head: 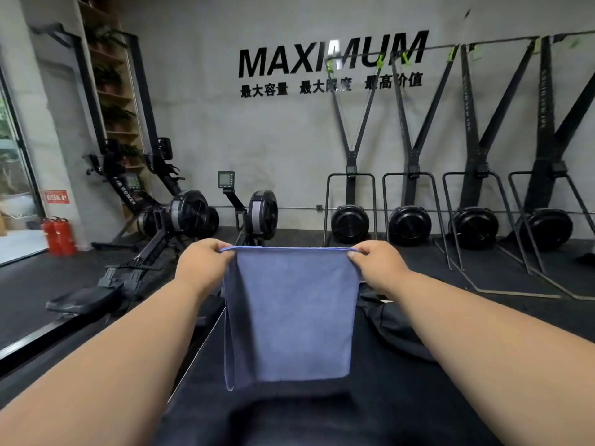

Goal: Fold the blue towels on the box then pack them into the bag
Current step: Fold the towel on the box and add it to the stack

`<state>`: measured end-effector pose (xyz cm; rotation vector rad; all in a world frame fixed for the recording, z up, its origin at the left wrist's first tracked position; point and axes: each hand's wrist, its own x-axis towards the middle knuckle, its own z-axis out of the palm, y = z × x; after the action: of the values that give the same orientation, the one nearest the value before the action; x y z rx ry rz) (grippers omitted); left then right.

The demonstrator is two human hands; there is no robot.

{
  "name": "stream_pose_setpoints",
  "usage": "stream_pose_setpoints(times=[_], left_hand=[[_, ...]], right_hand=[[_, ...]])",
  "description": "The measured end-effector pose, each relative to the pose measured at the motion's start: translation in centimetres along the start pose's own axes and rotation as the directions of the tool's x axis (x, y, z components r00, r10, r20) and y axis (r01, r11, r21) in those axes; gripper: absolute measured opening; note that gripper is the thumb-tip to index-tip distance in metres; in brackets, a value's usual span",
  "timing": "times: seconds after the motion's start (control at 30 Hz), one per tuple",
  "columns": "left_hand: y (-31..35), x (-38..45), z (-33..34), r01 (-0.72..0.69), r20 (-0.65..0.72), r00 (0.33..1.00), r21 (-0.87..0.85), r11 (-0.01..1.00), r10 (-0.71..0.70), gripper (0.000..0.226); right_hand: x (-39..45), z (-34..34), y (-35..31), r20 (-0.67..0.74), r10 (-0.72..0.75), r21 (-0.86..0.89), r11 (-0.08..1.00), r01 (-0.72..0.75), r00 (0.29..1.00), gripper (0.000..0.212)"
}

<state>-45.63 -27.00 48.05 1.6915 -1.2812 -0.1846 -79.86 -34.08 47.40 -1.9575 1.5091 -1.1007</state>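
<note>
Hanging doubled over between both raised hands, the blue towel (pixel 289 313) sits mid-scene above a black box top (pixel 402 397). The left hand (pixel 203 263) pinches its top left corner; the right hand (pixel 376 263) pinches the top right. A dark bag (pixel 396 320) lies just right.

1. A grey concrete wall (pixel 289 140) faces me, bearing the black word MAXIMUM (pixel 333 54) with a row of Chinese characters under it.
2. The floor (pixel 483 278) is dark rubber matting.
3. Rowing machines (pixel 180 217) stand at the left, one with a small screen (pixel 226 179).
4. Ski trainers (pixel 351 217) line the wall to the right, their black posts leaning up.
5. A tall wooden shelf (pixel 112 91) holds potted plants.
6. Two red fire extinguishers (pixel 58 235) sit beside a glass door (pixel 13 188), where daylight comes in.
</note>
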Motion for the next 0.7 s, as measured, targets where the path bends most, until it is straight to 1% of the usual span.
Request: stream_pose_setpoints(times=[0.03, 0.1, 0.13, 0.17, 0.23, 0.27, 0.3, 0.37, 0.43, 0.47, 0.53, 0.6, 0.63, 0.67, 0.7], left_hand=[[0.4, 0.5, 0.0, 0.005, -0.032, 0.999, -0.115, 0.993, -0.009, 0.011], [1.4, 0.8, 0.0, 0.002, -0.08, 0.996, -0.36, 0.933, -0.033, 0.012], [1.8, 0.5, -0.1, -0.009, -0.086, 0.996, -0.422, 0.906, -0.03, 0.012], [1.7, -0.1, 0.0, -0.021, -0.075, 0.997, -0.445, 0.895, -0.014, 0.013], [0.1, -2.0, 0.1, -0.002, -0.006, 1.0, -0.394, 0.919, 0.0, 0.014], [-1.5, -3.5, 0.3, 0.036, 0.067, 0.998, -0.339, 0.94, -0.014, 0.013], [-3.5, -5.1, 0.8, 0.072, 0.151, 0.988, -0.27, 0.96, -0.032, 0.01], [-8.0, -9.5, 2.0, 0.117, 0.309, 0.947, -0.055, 0.992, -0.094, 0.008], [-12.3, -14.6, 3.9, 0.13, 0.372, 0.912, 0.132, 0.983, -0.17, 0.017], [-13.7, -17.3, 4.6, 0.154, 0.393, 0.895, 0.167, 0.974, -0.209, 0.019], [-15.6, -21.8, 5.8, 0.277, 0.444, 0.838, 0.156, 0.948, -0.318, 0.017], [-16.4, -24.9, 6.2, 0.372, 0.492, 0.781, 0.129, 0.919, -0.385, 0.022], [-16.9, -25.9, 6.4, 0.427, 0.5, 0.757, 0.11, 0.897, -0.421, 0.019], [-17.6, -26.6, 6.5, 0.454, 0.498, 0.754, 0.077, 0.888, -0.428, 0.018], [-17.7, -27.1, 6.5, 0.456, 0.481, 0.761, 0.081, 0.886, -0.435, 0.019]], right_hand=[[0.5, -0.1, -0.6, -0.027, -0.012, 0.027, 1.0, 0.012, 1.0, 0.02], [0.7, -0.5, -1.8, -0.079, -0.014, 0.181, 0.983, 0.028, 0.997, 0.018], [0.5, -0.6, -2.2, -0.089, 0.002, 0.273, 0.962, 0.023, 0.996, 0.017], [0.1, -0.6, -2.3, -0.085, 0.017, 0.348, 0.937, 0.014, 0.996, 0.017], [-1.4, -0.2, -1.0, -0.022, 0.044, 0.397, 0.917, -0.031, 0.999, 0.016], [-2.6, 0.2, 0.5, 0.033, 0.06, 0.382, 0.922, -0.068, 0.998, 0.016], [-4.2, 0.8, 2.4, 0.093, 0.08, 0.332, 0.937, -0.107, 0.992, 0.015], [-8.0, 2.4, 7.0, 0.233, 0.114, 0.127, 0.981, -0.146, 0.966, 0.013], [-12.4, 4.3, 11.3, 0.367, 0.177, -0.037, 0.984, -0.176, 0.913, 0.011], [-14.5, 5.2, 13.0, 0.398, 0.209, -0.077, 0.978, -0.194, 0.893, 0.012], [-18.3, 6.5, 15.4, 0.414, 0.242, -0.105, 0.97, -0.218, 0.877, 0.013], [-20.9, 7.4, 16.4, 0.447, 0.264, -0.068, 0.963, -0.262, 0.855, 0.013], [-21.8, 7.7, 16.5, 0.457, 0.266, -0.061, 0.961, -0.269, 0.849, 0.013], [-22.2, 7.9, 16.6, 0.455, 0.258, -0.065, 0.964, -0.258, 0.852, 0.012], [-22.6, 8.2, 16.5, 0.443, 0.244, -0.075, 0.969, -0.235, 0.863, 0.012]])
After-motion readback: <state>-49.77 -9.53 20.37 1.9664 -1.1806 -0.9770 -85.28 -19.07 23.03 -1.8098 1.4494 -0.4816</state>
